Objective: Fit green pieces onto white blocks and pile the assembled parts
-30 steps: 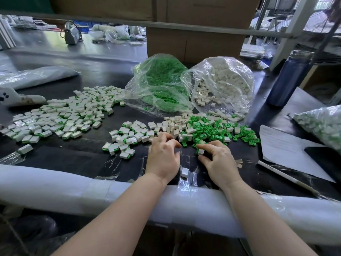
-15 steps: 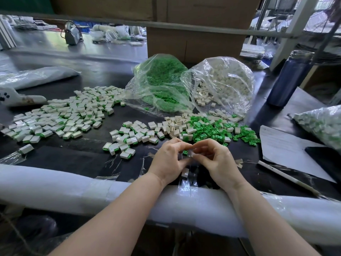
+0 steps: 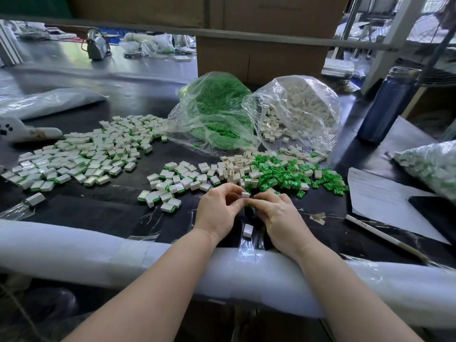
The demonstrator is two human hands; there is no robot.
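White plastic, a small white block [image 3: 245, 195] sits pinched between the fingertips of the left hand [image 3: 219, 211] and right hand [image 3: 278, 213], both equally near; loose green pieces [image 3: 291, 174] lie just beyond the fingers (any green piece in the pinch is hidden).

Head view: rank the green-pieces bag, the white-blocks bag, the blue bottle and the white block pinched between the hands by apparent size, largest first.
1-2. Bag of green pieces and bag of white blocks: they look about equal, so no ranking between them.
3. Blue bottle, narrower and standing farther back, so its true size is unsure.
4. White block pinched by the left hand and right hand.
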